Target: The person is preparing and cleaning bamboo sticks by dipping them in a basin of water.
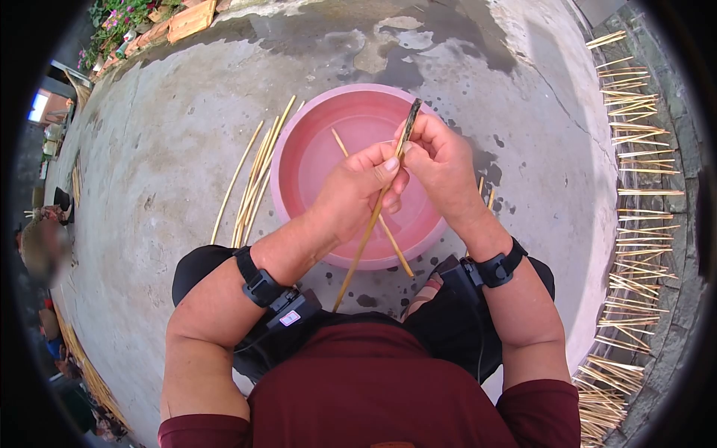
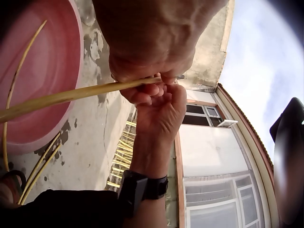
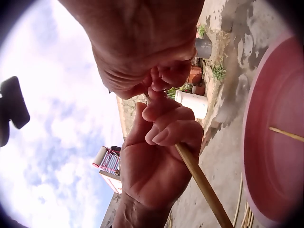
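Note:
Both hands meet over a round pink basin [image 1: 284,175]. The left hand [image 1: 355,187] pinches a long tan stick [image 1: 362,250] between thumb and fingers. Just above it, the right hand [image 1: 441,160] grips the same stick near its dark, blackened upper end [image 1: 412,116]. The stick slants down toward the person's lap. In the left wrist view the stick [image 2: 61,97] runs into the touching hands; in the right wrist view it comes out below the left hand's curled fingers [image 3: 173,126]. Another thin stick [image 1: 396,246] leans across the basin.
Several sticks [image 1: 258,175] lie left of the basin, and a couple stand out at its right. Many bundled sticks [image 1: 635,239] line the right edge of the concrete floor [image 1: 179,112]. Potted flowers [image 1: 119,19] stand at the upper left. Blurred figures are at the far left.

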`<state>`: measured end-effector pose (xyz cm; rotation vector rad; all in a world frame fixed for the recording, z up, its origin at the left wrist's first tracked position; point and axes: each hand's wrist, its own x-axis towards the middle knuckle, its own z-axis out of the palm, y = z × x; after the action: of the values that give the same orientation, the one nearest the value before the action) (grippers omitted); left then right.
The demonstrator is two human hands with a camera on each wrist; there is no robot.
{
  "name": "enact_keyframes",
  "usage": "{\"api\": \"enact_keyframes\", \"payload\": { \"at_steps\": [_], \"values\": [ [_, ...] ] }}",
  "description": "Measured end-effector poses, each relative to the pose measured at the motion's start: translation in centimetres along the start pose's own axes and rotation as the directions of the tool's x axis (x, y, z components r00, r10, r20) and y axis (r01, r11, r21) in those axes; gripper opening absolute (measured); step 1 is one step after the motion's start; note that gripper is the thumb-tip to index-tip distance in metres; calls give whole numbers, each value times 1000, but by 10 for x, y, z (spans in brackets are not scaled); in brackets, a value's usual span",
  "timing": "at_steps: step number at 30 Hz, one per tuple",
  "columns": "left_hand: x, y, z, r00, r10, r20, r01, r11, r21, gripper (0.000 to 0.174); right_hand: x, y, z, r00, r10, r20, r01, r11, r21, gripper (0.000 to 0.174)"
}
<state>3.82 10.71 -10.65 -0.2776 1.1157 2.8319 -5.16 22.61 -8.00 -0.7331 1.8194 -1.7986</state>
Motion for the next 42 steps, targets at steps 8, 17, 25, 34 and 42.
{"api": "enact_keyframes", "payload": {
  "at_steps": [8, 17, 25, 34, 42],
  "values": [
    [1, 2, -1, 999, 33, 18, -34, 998, 51, 10, 2, 4, -9, 994, 107, 31, -110, 984, 142, 9],
    [0, 1, 0, 999, 27, 38, -27, 1000, -3, 9, 1, 1, -6, 995, 98, 31, -100, 994, 53, 8],
    [1, 0, -7, 996, 21, 84, -20, 1000, -3, 3, -1, 1, -5, 996, 37, 75, -51, 982, 184, 6],
    [-1, 2, -3, 996, -8, 85, 11, 999, -35, 4, 1, 3, -10, 994, 105, 42, -109, 991, 80, 5],
    [-1, 1, -6, 996, -18, 84, 24, 998, -65, 3, -3, 0, -6, 994, 49, 96, -64, 985, 162, 6]
  ]
}}
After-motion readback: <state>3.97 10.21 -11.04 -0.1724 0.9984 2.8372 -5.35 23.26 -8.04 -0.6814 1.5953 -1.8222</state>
